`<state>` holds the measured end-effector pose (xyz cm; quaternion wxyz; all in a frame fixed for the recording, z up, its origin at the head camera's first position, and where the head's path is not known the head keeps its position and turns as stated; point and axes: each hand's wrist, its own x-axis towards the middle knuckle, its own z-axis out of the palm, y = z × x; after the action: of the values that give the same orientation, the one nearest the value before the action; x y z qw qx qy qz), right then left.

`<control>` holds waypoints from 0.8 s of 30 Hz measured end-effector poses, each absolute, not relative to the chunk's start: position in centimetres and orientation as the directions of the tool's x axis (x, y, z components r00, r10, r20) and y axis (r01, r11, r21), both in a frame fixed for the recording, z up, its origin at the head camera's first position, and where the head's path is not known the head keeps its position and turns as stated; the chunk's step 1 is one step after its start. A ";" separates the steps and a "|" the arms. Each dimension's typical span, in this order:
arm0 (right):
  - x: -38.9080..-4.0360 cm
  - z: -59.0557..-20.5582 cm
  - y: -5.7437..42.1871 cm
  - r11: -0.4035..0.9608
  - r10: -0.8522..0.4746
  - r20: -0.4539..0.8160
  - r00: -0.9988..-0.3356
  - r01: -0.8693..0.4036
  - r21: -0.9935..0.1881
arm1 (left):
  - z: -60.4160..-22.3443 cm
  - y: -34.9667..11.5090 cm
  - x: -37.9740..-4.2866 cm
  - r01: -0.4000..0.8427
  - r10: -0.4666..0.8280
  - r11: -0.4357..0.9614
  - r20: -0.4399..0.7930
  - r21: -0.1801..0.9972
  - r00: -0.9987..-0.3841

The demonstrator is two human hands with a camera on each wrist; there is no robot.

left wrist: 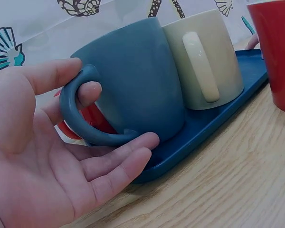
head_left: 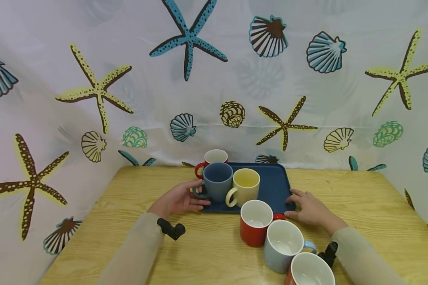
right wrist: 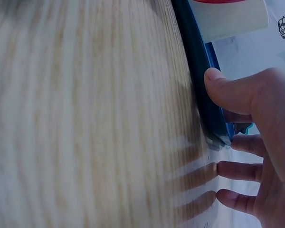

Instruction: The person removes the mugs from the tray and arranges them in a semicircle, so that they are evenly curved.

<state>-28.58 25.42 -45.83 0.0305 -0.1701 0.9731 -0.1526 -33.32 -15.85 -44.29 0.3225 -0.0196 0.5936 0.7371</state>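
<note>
Right now a blue mug point(head_left: 217, 192) stands upright on the left part of a dark blue tray point(head_left: 274, 188), its handle turned toward the left. The left hand point(head_left: 180, 200) holds that handle: in the left wrist view the thumb lies on its upper bend and a finger passes through the loop, while two straighter fingers reach below it toward the foot of the mug. The right hand point(head_left: 308, 208) is at the tray's near right corner, with the thumb against the front edge and the index finger over the side rim; its other fingers spread loosely beside the corner.

Just right of the blue mug, a pale yellow mug point(head_left: 249, 190) stands on the tray, its handle facing forward and left. Behind the blue mug, a red mug with a white inside point(head_left: 215, 156) shows only its upper part and its handle.

In front of the tray, three more mugs form a slanting row on the wooden tabletop point(head_left: 199, 253): a bright red mug point(head_left: 251, 233), a light blue mug point(head_left: 279, 257) and an orange-red mug point(head_left: 313, 271), the last cut off by the frame. Both forearms wear beige sleeves point(head_left: 137, 241). White cloth point(head_left: 128, 31) printed with starfish and shells hangs around the tabletop.
</note>
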 end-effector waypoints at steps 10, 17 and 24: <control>-28.7 -45.9 25.4 0.897 -0.334 -0.014 -0.943 -0.313 -0.312 | -44.9 -16.1 -33.5 -0.481 0.452 -0.170 -0.366 0.860 -0.814; -28.7 -46.0 25.6 0.893 -0.337 0.000 -0.941 -0.320 -0.317 | -45.2 -16.1 -33.4 -0.467 0.465 -0.202 -0.335 0.861 -0.819; -28.9 -46.1 25.6 0.891 -0.342 0.005 -0.940 -0.326 -0.315 | -45.3 -16.2 -32.9 -0.440 0.474 -0.217 -0.300 0.871 -0.828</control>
<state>-28.93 25.55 -46.12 0.0255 -0.1717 0.9721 -0.1575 -32.93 -16.19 -45.29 0.2930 0.0155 0.5527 0.7801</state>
